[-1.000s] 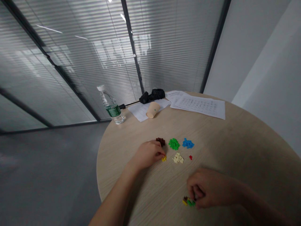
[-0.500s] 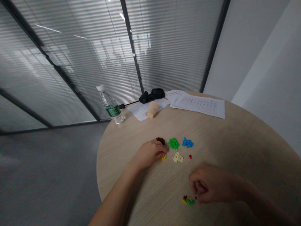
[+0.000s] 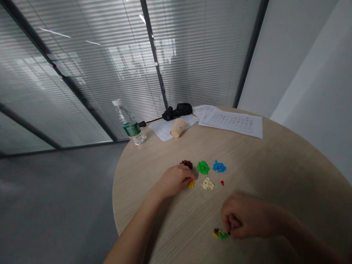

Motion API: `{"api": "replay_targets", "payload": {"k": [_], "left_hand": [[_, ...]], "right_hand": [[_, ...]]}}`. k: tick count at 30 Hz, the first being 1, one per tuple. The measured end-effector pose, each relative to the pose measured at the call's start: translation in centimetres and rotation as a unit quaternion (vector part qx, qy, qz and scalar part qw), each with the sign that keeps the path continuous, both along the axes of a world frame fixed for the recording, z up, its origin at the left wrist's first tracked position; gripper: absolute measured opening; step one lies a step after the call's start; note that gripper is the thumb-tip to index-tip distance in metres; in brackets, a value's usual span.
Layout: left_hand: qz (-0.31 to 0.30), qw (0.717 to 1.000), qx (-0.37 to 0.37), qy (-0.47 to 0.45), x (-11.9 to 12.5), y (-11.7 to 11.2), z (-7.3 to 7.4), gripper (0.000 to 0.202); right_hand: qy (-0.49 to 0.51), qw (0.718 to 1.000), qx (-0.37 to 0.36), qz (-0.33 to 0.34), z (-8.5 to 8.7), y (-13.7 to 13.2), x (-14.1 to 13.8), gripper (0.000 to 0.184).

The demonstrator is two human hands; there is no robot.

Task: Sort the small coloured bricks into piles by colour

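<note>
Small plastic bricks lie sorted by colour on a round wooden table (image 3: 269, 172): a brown pile (image 3: 187, 163), a green pile (image 3: 203, 167), a blue pile (image 3: 219, 167), a cream pile (image 3: 208, 184), a red piece (image 3: 222, 182) and a few yellow ones (image 3: 191, 184). My left hand (image 3: 176, 179) rests curled beside the yellow bricks, fingertips touching them. My right hand (image 3: 244, 216) is closed, its fingertips pinched at a small mixed heap (image 3: 219, 233) of yellow, green and brown bricks near the front edge.
A water bottle (image 3: 128, 123) stands at the table's far left edge. A paper cup (image 3: 178, 127) lies on its side on sheets of paper (image 3: 232, 123), with a black bundle (image 3: 178, 110) and cable behind. Glass walls with blinds surround the back.
My right hand has pulled back slightly to the right of the mixed heap, which is now more exposed. My left hand has stayed by the yellow bricks.
</note>
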State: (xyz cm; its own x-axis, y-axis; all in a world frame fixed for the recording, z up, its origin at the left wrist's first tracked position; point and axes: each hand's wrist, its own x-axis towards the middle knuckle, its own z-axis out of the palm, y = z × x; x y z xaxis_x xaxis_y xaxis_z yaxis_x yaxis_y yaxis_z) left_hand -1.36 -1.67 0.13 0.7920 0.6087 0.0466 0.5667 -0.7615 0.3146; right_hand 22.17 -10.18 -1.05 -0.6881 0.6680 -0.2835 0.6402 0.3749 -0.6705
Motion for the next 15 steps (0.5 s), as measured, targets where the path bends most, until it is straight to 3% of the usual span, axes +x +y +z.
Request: {"api": "replay_targets", "payload": {"k": [5, 8, 12, 15], "left_hand": [[-0.004, 0.999, 0.007, -0.032, 0.2, -0.2, 0.3, 0.018], [-0.038, 0.995, -0.027, -0.093, 0.5, -0.5, 0.6, 0.016], [-0.097, 0.970, -0.070, -0.214, 1.4, -1.6, 1.0, 0.014], [-0.106, 0.946, -0.041, -0.305, 2.2, -2.5, 1.0, 0.021]], "right_hand": [[0.024, 0.999, 0.023, 0.017, -0.2, 0.2, 0.1, 0.009], [0.052, 0.997, 0.049, -0.002, 0.2, 0.4, 0.0, 0.005], [0.163, 0.974, 0.075, -0.138, 0.7, 0.6, -0.4, 0.016], [0.273, 0.933, 0.012, -0.234, 0.4, 0.9, -0.9, 0.024]]}}
